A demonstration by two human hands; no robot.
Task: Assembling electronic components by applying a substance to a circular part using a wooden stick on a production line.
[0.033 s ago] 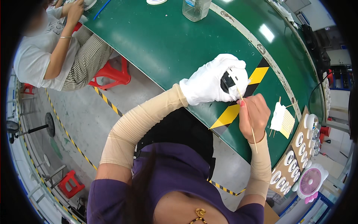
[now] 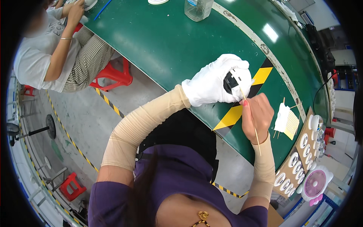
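My left hand [image 2: 213, 82], in a white glove, is wrapped round a rounded white part with a black insert [image 2: 230, 83] and holds it above the green table. My bare right hand [image 2: 259, 118] is closed just to the right of it, pinching a thin wooden stick [image 2: 258, 139]. One end of that stick reaches up to the white face of the part, near the black insert; the other sticks out below my hand along the wrist. Whether the tip presses on the surface is too small to tell. The glove hides much of the part.
A white cloth [image 2: 281, 117], a yellow dotted sheet [image 2: 291, 126] and more sticks lie right of my right hand. Beyond, a brown board [image 2: 284, 172] carries several white rings beside a pink-and-white fan [image 2: 314, 183]. A clear container [image 2: 198, 10] stands far back. A co-worker [image 2: 49, 56] sits left.
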